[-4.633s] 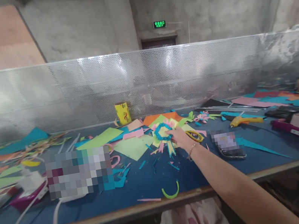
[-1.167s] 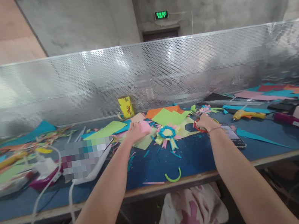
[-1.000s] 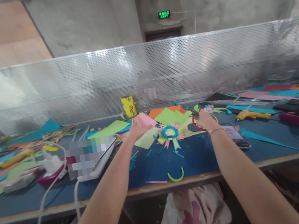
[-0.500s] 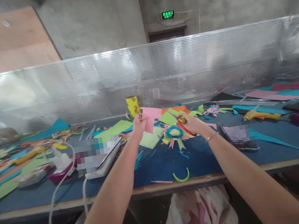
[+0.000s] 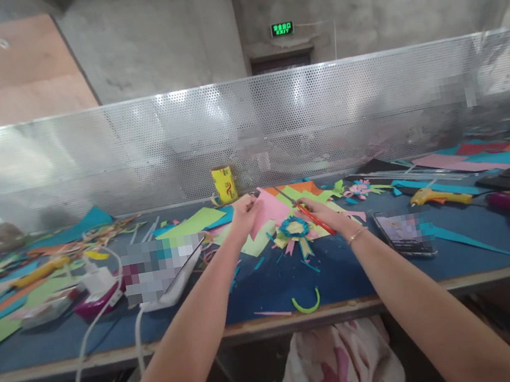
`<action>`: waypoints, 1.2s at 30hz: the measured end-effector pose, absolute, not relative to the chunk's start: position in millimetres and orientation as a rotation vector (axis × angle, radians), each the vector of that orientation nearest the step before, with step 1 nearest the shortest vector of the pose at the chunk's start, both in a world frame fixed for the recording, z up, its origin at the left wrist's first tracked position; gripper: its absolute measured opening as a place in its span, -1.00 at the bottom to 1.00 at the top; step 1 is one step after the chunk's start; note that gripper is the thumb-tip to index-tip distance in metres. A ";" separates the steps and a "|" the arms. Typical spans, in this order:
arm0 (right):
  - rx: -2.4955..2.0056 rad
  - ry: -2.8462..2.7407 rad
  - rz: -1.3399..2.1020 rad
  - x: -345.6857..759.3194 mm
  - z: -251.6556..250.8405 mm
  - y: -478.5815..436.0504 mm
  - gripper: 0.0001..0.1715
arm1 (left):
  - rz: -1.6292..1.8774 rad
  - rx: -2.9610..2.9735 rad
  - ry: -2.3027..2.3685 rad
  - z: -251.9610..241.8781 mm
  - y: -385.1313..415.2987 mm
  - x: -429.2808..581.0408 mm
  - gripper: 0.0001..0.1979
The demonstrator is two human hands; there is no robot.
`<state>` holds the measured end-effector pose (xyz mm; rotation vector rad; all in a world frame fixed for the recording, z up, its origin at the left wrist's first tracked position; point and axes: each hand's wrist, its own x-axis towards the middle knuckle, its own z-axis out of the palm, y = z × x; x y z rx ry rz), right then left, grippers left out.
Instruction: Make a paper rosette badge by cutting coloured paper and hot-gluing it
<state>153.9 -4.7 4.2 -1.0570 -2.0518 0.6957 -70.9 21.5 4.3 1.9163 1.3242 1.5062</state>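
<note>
My left hand is closed on the left side of a pink sheet of paper, which is held up over the table. In my right hand are red-handled scissors, their blades pointing up and left beside the paper's right edge. Whether the blades touch the paper I cannot tell. Just below the pink sheet lies a paper rosette with a blue fringed ring, a pale centre and hanging tails. Light green sheets lie under and around it.
A yellow can-shaped container stands by the perforated metal screen. Glue guns lie at both sides. A phone is right of my right wrist, a tablet on a white stand to the left. A green curved strip lies near the front edge.
The pink sheet has turned in my left hand, so a corner now points up. The scissors have turned too, showing their handles more edge-on. The whole view has shifted slightly.
</note>
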 end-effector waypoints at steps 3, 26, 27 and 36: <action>-1.017 -2.016 0.787 150.8 1.0 -3.2 -0.57 | 1.498 1.902 1.291 5.5 17.8 -66.4 -0.76; -0.756 -1.495 0.919 119.5 -9.0 13.2 -0.55 | 1.172 2.184 1.052 6.2 -7.0 -37.5 -0.79; -0.758 -1.488 0.922 119.4 -7.7 11.8 -0.56 | 1.169 2.175 1.050 6.0 -6.2 -37.0 -0.80; -0.797 -1.433 1.033 113.9 -7.0 0.1 -0.51 | 1.129 2.210 1.115 5.4 -5.7 -34.4 -0.81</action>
